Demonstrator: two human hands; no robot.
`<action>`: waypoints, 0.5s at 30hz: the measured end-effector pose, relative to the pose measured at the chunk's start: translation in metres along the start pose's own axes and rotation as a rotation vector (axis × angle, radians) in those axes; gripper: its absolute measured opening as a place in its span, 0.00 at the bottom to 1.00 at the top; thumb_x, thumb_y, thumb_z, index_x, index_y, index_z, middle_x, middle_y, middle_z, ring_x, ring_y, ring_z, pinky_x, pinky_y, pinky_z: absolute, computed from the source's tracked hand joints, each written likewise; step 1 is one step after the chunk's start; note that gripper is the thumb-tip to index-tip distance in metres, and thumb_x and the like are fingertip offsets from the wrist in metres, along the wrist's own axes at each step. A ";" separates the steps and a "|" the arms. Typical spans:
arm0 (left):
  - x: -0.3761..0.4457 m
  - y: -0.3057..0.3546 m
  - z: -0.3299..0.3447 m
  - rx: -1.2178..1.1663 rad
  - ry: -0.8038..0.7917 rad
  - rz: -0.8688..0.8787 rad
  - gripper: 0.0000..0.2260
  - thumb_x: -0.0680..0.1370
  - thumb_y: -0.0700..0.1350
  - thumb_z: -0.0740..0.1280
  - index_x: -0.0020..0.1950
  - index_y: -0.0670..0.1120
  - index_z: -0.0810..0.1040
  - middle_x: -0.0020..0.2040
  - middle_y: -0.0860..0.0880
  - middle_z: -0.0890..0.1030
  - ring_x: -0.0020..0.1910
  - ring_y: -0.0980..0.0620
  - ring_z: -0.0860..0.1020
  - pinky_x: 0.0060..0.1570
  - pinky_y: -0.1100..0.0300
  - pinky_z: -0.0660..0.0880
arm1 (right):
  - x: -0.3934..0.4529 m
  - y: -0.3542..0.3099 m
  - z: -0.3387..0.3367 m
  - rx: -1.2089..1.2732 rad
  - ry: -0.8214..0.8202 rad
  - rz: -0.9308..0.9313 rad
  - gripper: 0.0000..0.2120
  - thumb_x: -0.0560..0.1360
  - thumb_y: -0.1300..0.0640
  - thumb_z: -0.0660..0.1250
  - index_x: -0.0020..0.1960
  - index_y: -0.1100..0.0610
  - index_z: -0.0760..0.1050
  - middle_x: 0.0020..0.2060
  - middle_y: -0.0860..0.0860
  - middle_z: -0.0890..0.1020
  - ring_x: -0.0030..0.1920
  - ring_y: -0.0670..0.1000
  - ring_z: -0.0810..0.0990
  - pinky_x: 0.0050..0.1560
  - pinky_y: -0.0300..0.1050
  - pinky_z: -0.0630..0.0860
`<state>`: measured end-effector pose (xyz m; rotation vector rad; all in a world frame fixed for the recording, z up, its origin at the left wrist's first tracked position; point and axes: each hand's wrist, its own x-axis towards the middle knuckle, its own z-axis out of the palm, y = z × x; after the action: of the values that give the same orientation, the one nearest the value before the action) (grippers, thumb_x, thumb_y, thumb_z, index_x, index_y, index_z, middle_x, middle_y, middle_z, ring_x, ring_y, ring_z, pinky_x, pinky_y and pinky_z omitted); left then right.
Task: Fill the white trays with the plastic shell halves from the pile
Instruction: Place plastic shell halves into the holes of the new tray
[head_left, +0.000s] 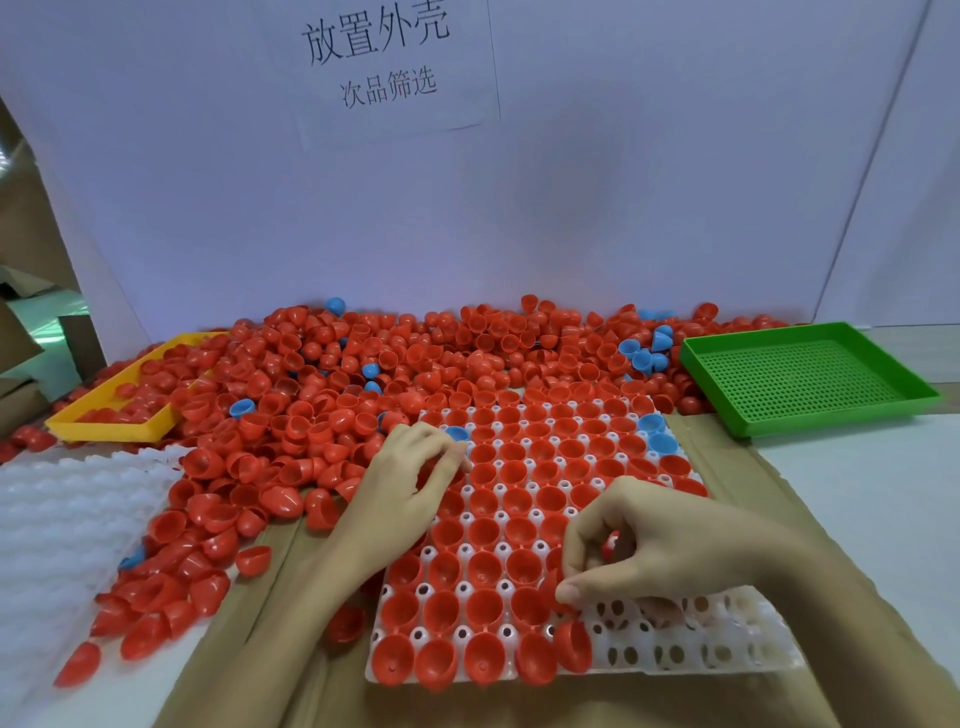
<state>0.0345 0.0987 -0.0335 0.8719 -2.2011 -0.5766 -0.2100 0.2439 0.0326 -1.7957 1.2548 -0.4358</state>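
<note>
At your far left lies a spare white tray (67, 514), its moulded bumps showing, and behind it a yellow tray (111, 423) half buried in the pile of red and blue shell halves (322, 384) that spreads across the back of the table. Your left hand (410, 478) rests at the left edge of the white tray you are filling (701, 649), fingers curled down among the red shells there; whether it actually holds one you cannot tell from here. That tray is nearly full, cups facing up, with only the near right corner bare. Your right hand (618, 551) works just at that gap, thumb and fingertips pinching a red shell half (558, 592) beside the last filled pocket. These shells look light, thin and glossy, so they will likely skate and tip; take each by its rim, thumb inside and finger outside, and seat it dome down. Pressing hard could flex the wall. Far right, a green perforated tray (810, 384) sits apart, holding nothing
</note>
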 end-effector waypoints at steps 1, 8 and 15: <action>0.000 0.000 0.001 -0.001 0.000 0.000 0.16 0.85 0.58 0.59 0.47 0.55 0.82 0.49 0.58 0.80 0.59 0.51 0.77 0.61 0.67 0.68 | 0.000 0.000 0.000 -0.011 0.000 -0.002 0.12 0.79 0.48 0.75 0.47 0.57 0.85 0.31 0.41 0.83 0.27 0.39 0.78 0.30 0.27 0.71; 0.000 0.000 0.002 0.013 -0.030 -0.015 0.13 0.85 0.53 0.62 0.46 0.54 0.83 0.49 0.58 0.81 0.59 0.53 0.77 0.65 0.72 0.62 | -0.001 0.002 0.000 -0.062 0.021 -0.011 0.13 0.78 0.43 0.75 0.44 0.52 0.83 0.34 0.44 0.84 0.30 0.40 0.78 0.34 0.28 0.71; 0.000 0.001 0.001 0.018 -0.041 0.002 0.15 0.85 0.55 0.60 0.46 0.54 0.84 0.49 0.58 0.80 0.59 0.53 0.76 0.63 0.69 0.66 | 0.007 0.005 0.010 -0.063 0.018 -0.005 0.13 0.75 0.38 0.75 0.54 0.43 0.81 0.35 0.49 0.83 0.33 0.54 0.80 0.37 0.41 0.76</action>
<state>0.0337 0.0998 -0.0334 0.8750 -2.2469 -0.5790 -0.2034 0.2420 0.0220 -1.8518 1.2891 -0.4201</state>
